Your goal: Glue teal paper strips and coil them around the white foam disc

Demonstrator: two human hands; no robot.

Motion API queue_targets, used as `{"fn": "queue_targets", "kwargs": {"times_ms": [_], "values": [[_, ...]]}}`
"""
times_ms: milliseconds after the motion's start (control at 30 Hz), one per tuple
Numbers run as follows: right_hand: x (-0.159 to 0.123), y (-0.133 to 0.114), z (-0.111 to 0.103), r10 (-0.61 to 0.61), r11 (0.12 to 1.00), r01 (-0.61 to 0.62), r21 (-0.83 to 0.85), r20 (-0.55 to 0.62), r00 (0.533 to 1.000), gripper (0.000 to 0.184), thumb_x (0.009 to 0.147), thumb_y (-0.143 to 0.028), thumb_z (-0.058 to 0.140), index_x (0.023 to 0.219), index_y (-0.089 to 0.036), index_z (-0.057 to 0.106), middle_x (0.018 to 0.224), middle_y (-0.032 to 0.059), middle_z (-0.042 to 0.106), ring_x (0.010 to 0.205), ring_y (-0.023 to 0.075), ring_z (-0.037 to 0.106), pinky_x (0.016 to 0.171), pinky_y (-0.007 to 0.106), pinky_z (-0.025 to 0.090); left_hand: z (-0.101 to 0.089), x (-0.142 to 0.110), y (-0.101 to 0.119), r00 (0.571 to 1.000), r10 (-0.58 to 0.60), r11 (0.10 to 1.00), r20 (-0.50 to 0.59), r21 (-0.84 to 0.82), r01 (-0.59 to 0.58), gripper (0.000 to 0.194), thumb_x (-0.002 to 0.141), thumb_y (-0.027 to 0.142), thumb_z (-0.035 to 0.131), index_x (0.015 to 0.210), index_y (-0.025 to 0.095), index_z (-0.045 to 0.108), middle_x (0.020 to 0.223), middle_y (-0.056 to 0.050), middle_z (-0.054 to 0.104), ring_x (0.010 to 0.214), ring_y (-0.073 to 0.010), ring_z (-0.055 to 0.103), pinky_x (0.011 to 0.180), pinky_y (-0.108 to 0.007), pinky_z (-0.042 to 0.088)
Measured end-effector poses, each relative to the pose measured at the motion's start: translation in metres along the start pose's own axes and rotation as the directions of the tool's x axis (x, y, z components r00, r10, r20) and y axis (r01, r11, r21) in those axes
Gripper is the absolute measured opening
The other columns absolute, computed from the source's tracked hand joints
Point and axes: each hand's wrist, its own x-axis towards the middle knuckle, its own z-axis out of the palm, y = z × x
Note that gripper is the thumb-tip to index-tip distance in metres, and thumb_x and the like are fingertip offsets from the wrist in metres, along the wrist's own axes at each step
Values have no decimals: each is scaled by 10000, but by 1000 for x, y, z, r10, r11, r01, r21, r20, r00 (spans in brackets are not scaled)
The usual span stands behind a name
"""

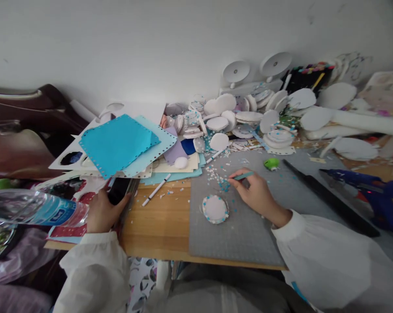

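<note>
My left hand (pixel 104 211) rests at the table's left side, its thumb and fingers around a dark, flat object like a phone (pixel 118 191). Over the grey cutting mat, my right hand (pixel 253 193) pinches a thin teal stick (pixel 243 175); its exact kind is unclear. The fingertips are close to a scatter of small white and blue bits (pixel 220 178). Just below them lies a round white disc (pixel 215 208) with blue and white bits set around its rim. Neither hand touches the disc.
A cutting mat (pixel 235 243) covers the table's right part, bearing a green item (pixel 271 164), a long black tool (pixel 330 198) and a blue glue gun (pixel 369 187). White discs (pixel 217 123) pile up behind. Blue sheets (pixel 118 143), a white pen (pixel 156 190) and a water bottle (pixel 36 208) are leftward.
</note>
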Motion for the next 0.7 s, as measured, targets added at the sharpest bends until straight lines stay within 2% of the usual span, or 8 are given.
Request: {"fn": "queue_targets", "kwargs": {"times_ms": [100,167,267,400,533,600,700], "values": [[0,1,0,2,1000,-2,5,-1,1000,98,839,-293,591,828,-196,600,791,42,670,685,178,608,692,330,454,-3,4,4,999,30,997,10,72,-31,816,702,667,534,1235,56,441,1119,-273,589,1040,-436,568,793,-493,482],[0,1,0,4,1000,-4,8,-2,1000,108,841,-302,590,828,-196,601,779,38,667,668,172,600,677,322,453,-5,1,6,999,40,997,-37,70,-37,800,711,659,535,1245,72,435,1118,-270,590,1047,-436,567,799,-497,483],[1,1,0,11,1000,-11,11,-6,1000,121,846,-314,584,829,-197,603,765,34,661,641,163,586,655,314,448,-5,-6,11,993,48,998,-107,53,-42,818,698,663,548,1253,74,433,1101,-269,595,1061,-442,562,811,-508,484],[1,2,0,15,1000,-15,20,-2,1000,122,846,-319,585,832,-198,602,761,31,656,647,162,584,649,310,446,0,-12,20,993,53,998,-109,22,-51,890,654,682,591,1282,77,413,1154,-259,575,1097,-436,551,839,-515,485],[2,3,0,19,999,-20,27,13,1000,116,848,-314,584,832,-200,599,772,33,656,657,163,584,651,311,447,4,-12,23,986,38,998,-160,-37,-44,929,632,696,616,1285,67,413,1170,-256,562,1126,-436,529,891,-529,464],[1,3,0,25,999,-25,25,19,1000,117,847,-314,586,832,-199,598,783,36,657,672,167,587,657,313,446,4,-12,19,984,19,989,-178,-142,-44,821,692,675,574,1244,80,447,1092,-215,600,1067,-412,566,882,-527,467],[1,3,1,27,999,-27,20,10,1000,115,848,-313,588,838,-199,593,794,38,653,694,174,587,670,320,446,3,-16,3,978,1,959,-210,-277,-61,560,864,579,374,1182,126,461,1075,-142,606,1047,-326,585,900,-471,472]]}}
